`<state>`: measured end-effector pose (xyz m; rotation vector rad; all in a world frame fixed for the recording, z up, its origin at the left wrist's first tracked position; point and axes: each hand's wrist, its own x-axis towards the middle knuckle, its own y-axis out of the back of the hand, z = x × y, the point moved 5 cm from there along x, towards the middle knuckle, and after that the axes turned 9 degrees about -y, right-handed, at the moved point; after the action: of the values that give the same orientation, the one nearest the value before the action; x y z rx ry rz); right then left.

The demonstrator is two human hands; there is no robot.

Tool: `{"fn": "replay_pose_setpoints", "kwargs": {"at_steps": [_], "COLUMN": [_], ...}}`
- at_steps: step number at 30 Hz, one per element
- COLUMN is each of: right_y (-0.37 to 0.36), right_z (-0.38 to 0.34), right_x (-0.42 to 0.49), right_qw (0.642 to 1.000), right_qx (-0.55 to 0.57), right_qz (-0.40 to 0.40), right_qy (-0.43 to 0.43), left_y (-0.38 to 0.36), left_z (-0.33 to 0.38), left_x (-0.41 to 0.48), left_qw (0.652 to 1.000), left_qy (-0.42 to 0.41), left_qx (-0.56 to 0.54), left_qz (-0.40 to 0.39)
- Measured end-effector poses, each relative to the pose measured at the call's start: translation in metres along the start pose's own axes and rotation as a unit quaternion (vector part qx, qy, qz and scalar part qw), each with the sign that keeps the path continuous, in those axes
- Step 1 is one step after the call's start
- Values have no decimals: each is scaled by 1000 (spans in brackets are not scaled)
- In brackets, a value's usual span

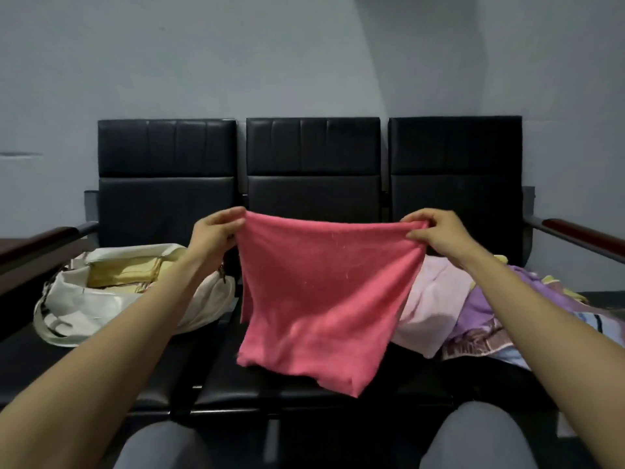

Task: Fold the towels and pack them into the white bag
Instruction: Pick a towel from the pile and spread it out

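Left hand [216, 231]: pinches the upper left corner of the pink towel [321, 292].
Right hand [436, 233]: pinches the upper right corner between thumb and fingers.
Towel location: held in the air over the middle seat [270, 397], between the white bag [111, 299] and the unfolded pile [473, 309]. The lower hem is at or just above the cushion.
Orientation: the top edge runs left to right with a slight sag and the cloth hangs downward. The hem slants lower on the right.
Long axis: judged to lie along the held edge, though the hang is near square.
Risk, grip: only the corners are held, so a slip would likely drop one side.
Risk, fold: the slanted hem may bunch on the seat and skew the fold.
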<state>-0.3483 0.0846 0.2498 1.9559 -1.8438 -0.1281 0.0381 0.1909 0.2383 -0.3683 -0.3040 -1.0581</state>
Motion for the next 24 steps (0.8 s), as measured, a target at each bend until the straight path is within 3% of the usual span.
{"fn": "replay_pose_setpoints", "kwargs": {"at_steps": [4, 12, 17, 21, 24], "right_y": [22, 36, 36, 32, 26], "right_z": [-45, -84, -69, -52, -44], "right_x": [4, -12, -14, -13, -12], "right_qw": [995, 967, 968, 988, 995], "right_qx": [98, 251, 247, 124, 86], "right_qz": [4, -30, 26, 72, 41], "right_qy": [21, 22, 45, 49, 0], "left_y": [-5, -4, 1, 2, 1], "left_z": [49, 110, 110, 95, 89], "left_x": [13, 22, 23, 19, 17], "left_qw": [993, 951, 954, 932, 947], "left_qy": [-55, -81, -62, -61, -63], "left_qx": [93, 260, 263, 339, 298], "left_qz": [-50, -148, -128, -117, -100]}}
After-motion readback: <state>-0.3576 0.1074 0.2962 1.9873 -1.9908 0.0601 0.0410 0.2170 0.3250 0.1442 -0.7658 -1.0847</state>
